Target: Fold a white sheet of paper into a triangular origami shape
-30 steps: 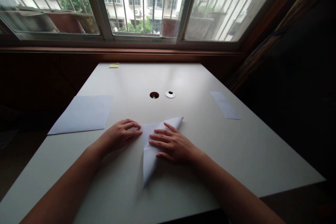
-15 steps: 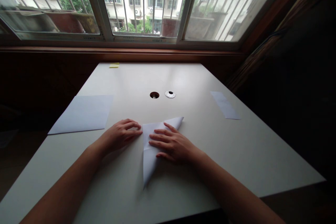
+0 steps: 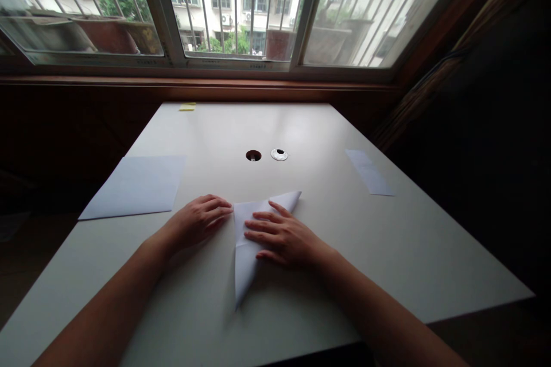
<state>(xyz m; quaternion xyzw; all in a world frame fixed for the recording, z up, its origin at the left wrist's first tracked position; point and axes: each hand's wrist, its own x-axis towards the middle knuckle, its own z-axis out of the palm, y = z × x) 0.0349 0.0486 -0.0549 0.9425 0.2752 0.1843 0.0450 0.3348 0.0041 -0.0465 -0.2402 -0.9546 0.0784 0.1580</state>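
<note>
A white sheet of paper folded into a triangle [image 3: 246,266] lies on the white table, with creases across it and one sharp point toward me. Another point reaches up to the right. My right hand [image 3: 284,235] rests flat on the paper with its fingers spread, covering the middle and part of the right edge. At the upper left corner, my left hand [image 3: 202,218] has its fingers curled and close together, the tips at the paper's edge. Its thumb is mostly hidden behind the fingers.
A larger white sheet [image 3: 135,186] lies at the table's left edge. To the right is a narrow paper strip [image 3: 369,173]. Farther back are a round cable hole [image 3: 253,156], its loose cover [image 3: 279,155] and yellow sticky notes [image 3: 187,107]. A barred window stands beyond the table [image 3: 224,126].
The fingers of my left hand have drawn slightly closer together at the paper's corner. My right hand and the folded paper stay where they were.
</note>
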